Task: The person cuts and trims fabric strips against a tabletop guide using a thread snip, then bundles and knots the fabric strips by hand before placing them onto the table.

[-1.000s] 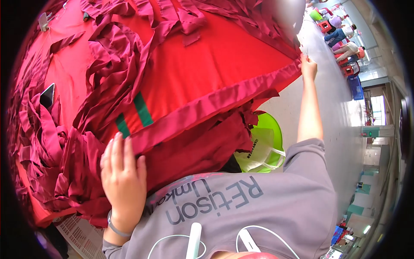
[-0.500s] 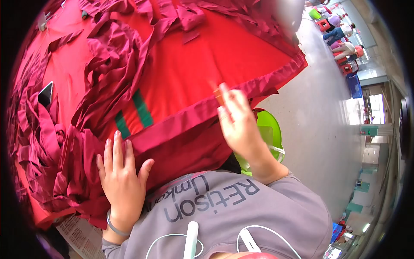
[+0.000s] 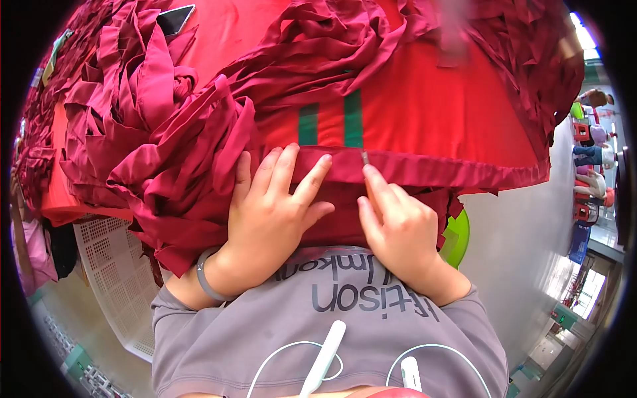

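Pressing maroon strip (image 3: 424, 174) | left hand (image 3: 269, 212) flat | right hand (image 3: 398, 229) pinching marker (image 3: 364, 158)

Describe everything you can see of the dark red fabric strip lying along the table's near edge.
The dark red strip is a long, flat band of soft, matt cloth, slightly wrinkled, running along the near edge of the bright red table cover. The left hand lies flat on it with fingers spread; the right hand presses it with a small thin object at the fingertip. Two green marks sit just behind it. Its left end disappears into the heap of similar strips.
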Demonstrator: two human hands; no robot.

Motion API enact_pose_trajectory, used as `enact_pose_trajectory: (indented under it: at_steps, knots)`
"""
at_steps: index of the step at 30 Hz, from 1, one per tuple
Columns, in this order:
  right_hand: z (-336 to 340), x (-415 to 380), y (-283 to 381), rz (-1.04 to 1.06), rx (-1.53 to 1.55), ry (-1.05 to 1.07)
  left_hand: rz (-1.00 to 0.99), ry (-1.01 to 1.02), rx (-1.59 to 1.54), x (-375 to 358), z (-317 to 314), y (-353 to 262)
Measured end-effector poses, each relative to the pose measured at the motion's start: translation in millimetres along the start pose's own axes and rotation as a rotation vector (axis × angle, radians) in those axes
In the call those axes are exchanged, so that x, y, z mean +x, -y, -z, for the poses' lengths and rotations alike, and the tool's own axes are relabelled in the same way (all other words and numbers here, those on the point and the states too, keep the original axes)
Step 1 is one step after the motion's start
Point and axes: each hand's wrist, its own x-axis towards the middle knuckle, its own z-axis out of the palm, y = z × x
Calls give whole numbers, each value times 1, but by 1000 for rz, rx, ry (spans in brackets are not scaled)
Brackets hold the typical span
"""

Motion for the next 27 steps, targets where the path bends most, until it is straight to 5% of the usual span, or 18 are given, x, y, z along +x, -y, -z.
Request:
enact_pose_trajectory:
  at_steps: [14, 22, 26, 27]
  knots:
    - [-9, 2, 4, 103, 26, 29, -58, -16, 0, 3, -19, -5]
    - [-30, 11, -3, 110, 131, -180, -42, -33, -4, 4, -21, -4]
    - [-25, 19, -6, -73, 142, -335, -27, -43, -47, 2, -21, -5]
    - [-26, 17, -7, 51, 148, -360, -21, -58, -76, 2, -22, -4]
